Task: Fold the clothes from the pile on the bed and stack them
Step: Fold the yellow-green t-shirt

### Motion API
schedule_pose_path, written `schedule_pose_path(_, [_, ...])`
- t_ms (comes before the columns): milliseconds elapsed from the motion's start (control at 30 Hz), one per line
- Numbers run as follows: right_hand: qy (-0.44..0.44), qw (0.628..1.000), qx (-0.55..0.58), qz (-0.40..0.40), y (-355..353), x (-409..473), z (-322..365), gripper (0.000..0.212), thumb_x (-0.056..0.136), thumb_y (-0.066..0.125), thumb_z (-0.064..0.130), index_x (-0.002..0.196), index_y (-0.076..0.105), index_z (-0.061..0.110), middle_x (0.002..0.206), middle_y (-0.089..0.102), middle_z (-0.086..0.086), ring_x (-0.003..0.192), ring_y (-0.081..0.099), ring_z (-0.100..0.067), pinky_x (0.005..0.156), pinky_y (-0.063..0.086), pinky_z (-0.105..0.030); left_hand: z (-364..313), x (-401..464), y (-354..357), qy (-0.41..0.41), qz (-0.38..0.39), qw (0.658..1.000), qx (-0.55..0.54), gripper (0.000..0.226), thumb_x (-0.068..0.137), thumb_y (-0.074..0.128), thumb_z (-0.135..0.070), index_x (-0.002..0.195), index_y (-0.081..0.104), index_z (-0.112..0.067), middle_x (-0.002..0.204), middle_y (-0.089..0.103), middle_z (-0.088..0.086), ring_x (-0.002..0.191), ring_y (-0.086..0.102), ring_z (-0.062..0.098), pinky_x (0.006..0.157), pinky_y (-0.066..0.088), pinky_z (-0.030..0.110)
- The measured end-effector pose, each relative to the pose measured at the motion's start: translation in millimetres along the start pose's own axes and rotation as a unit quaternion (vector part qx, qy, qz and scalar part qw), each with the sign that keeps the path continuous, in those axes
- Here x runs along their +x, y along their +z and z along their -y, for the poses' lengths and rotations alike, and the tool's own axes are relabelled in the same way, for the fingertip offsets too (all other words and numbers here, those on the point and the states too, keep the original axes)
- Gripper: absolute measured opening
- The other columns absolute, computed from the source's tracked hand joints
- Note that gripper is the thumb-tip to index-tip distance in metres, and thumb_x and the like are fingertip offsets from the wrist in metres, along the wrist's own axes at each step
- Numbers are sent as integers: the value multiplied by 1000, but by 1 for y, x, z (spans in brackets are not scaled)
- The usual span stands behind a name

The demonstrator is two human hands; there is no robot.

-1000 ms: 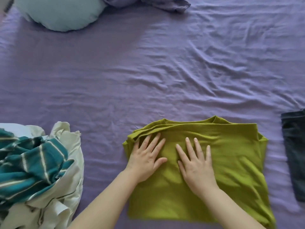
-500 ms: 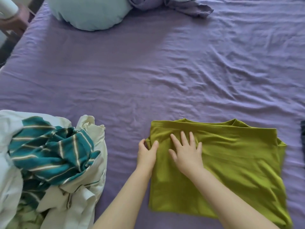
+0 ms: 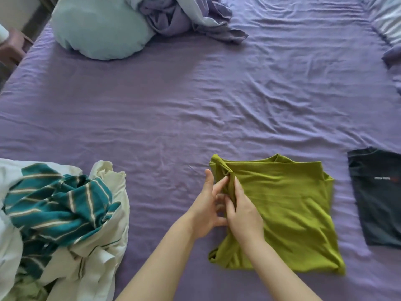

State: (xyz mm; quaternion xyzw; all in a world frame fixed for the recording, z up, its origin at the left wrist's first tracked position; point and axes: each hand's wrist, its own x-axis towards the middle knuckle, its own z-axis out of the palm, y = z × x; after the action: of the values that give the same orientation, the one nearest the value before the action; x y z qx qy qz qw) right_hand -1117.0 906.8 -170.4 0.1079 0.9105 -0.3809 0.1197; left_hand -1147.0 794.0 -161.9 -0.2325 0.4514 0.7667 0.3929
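An olive-green garment [image 3: 286, 209] lies folded into a rough rectangle on the purple bed sheet [image 3: 195, 118], near the front. Both hands are at its left edge. My left hand [image 3: 207, 210] slides its fingers under that edge, thumb up beside it. My right hand [image 3: 242, 210] pinches the same edge from above and bunches it into a raised ridge. An unfolded pile [image 3: 56, 224] of teal-striped and cream clothes sits at the front left. A folded dark navy garment [image 3: 377, 198] lies at the right, apart from the green one.
A pale blue pillow [image 3: 99, 29] and a crumpled lilac cover [image 3: 184, 16] lie at the far end of the bed. The bed's left edge runs past a pinkish stool [image 3: 13, 46]. Wrinkled sheet spreads across the middle.
Both hands slid from flat on the green garment's top to its left edge and took hold of it, lifting the edge. The camera view shifted, bringing the navy garment into sight.
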Motion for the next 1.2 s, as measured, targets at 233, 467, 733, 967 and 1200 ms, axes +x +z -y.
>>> schedule_pose_path(233, [13,981,175,-85,-103,16,-77,48,98,45,10,142,38,27,130,46,17,113,42,14,84,26,8,8,35,112,26,47,996,78,74,67,32,-82,127,51,-43,124,51,-1,103,62,19,79,57,40])
schedule_pose_path(467, [138,988,59,-34,-138,32,-172,49,95,51,8,142,39,11,141,47,-12,130,44,-26,105,32,-30,70,74,137,99,-157,867,462,44,100,42,-39,134,52,-13,138,48,14,130,39,27,110,28,32])
schedule_pose_path(733, [151,982,15,-113,-131,32,-195,42,94,52,12,136,48,14,127,58,-16,116,52,-33,92,40,-38,91,79,108,75,-302,853,418,68,92,58,-23,148,22,-13,142,36,14,132,35,28,110,29,37])
schedule_pose_path(967, [270,960,48,-60,-124,28,-194,79,82,66,46,138,34,0,136,43,-22,125,41,-36,96,38,-43,103,77,111,60,-275,928,245,59,89,64,-23,141,36,-16,134,52,3,110,54,18,97,45,34])
schedule_pose_path(1200, [162,974,157,-16,-148,24,-189,43,85,67,28,123,54,13,120,62,-7,112,54,-27,84,40,-30,95,69,134,64,-158,984,50,25,98,51,-25,122,55,-25,113,69,1,100,66,21,88,54,41])
